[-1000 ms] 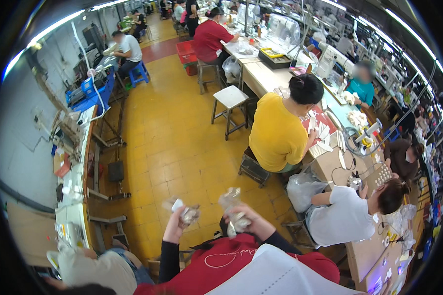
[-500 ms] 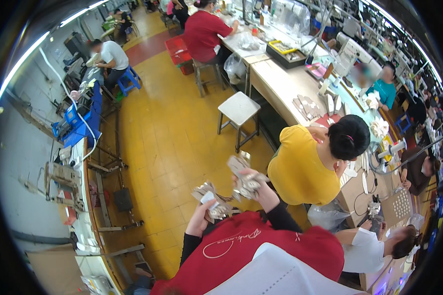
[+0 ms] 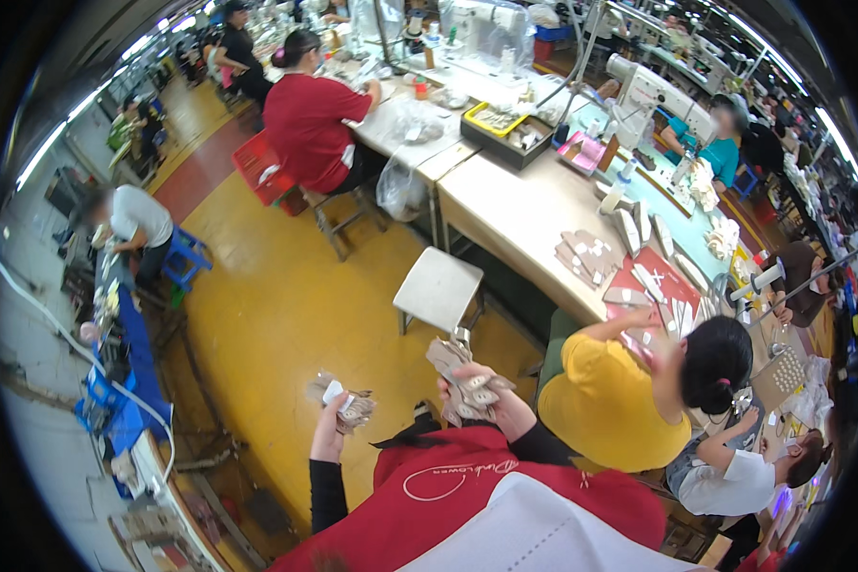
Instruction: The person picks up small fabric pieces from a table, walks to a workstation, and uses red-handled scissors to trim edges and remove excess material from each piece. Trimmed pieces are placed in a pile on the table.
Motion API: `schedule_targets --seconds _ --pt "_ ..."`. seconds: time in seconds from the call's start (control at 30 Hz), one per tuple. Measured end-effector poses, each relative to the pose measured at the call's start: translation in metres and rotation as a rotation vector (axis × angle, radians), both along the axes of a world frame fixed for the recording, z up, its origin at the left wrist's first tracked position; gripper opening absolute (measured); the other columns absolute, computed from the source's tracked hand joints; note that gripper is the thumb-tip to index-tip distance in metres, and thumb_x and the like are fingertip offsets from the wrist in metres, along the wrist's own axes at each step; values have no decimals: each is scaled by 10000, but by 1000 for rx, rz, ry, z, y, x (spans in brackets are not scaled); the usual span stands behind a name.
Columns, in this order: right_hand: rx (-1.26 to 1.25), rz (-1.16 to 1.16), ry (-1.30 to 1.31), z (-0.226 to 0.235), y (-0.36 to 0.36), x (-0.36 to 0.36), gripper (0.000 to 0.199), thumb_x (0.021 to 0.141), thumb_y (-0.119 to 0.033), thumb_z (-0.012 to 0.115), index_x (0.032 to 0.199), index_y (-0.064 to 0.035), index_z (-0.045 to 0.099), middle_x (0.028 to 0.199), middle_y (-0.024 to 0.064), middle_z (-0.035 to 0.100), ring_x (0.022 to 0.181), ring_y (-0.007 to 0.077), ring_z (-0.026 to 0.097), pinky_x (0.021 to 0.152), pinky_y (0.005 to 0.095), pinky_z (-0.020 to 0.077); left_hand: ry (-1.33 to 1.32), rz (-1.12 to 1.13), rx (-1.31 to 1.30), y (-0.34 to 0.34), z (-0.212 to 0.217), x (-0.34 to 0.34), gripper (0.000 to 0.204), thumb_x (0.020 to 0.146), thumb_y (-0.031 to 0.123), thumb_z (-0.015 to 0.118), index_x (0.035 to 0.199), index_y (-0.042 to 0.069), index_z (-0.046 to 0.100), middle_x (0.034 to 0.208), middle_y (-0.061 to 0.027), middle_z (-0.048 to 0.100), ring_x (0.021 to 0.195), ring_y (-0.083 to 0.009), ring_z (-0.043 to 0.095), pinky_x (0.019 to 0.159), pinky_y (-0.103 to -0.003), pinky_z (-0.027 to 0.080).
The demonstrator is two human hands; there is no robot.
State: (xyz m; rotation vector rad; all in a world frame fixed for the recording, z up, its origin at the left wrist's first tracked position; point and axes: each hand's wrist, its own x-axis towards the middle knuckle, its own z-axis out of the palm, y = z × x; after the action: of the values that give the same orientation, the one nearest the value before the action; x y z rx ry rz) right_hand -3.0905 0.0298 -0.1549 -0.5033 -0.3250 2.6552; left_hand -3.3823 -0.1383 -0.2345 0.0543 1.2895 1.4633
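My left hand is closed around a small bundle of beige cut pieces, with a white slip against them. To its right, my right hand grips a larger bundle of taupe cut pieces. Those pieces are layered and show small pale spots; their exact kind cannot be made out. Both bundles are held up in front of my red apron, above the yellow floor, with a gap between them. My fingers partly hide each bundle.
A white-topped stool stands ahead. A person in yellow works close on my right at a long table bearing more taupe pieces. Ahead, a person in red sits beside a red crate. Benches with blue cloth line the left.
My hands have drawn apart, the left one moving left with its bundle. My view has shifted, bringing the stool, long table and person in yellow nearer.
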Motion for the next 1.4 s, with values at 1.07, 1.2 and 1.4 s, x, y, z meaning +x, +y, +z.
schedule_targets --seconds 1.07,1.2,1.4 --pt "-434 -522 -333 -154 530 63 226 880 -215 607 984 -16 583 843 100 649 760 230 666 634 363 578 1258 -943 -112 808 -158 125 883 729 298 770 1471 61 354 1481 -357 246 1354 -517 286 1132 -502 276" --pt "-419 -507 -418 -153 554 68 230 880 -217 610 990 -16 586 874 94 648 803 224 666 669 363 575 1166 -935 -143 799 -142 126 790 797 234 737 1475 90 357 1487 -299 293 1377 -456 297 1134 -496 279" --pt "-258 -420 -390 -130 573 60 345 863 -154 631 1152 14 549 1005 97 641 882 222 660 766 356 568 261 -748 68 748 -63 166 569 985 388 558 1426 55 422 1408 -126 490 1313 -244 453 1107 -385 352"
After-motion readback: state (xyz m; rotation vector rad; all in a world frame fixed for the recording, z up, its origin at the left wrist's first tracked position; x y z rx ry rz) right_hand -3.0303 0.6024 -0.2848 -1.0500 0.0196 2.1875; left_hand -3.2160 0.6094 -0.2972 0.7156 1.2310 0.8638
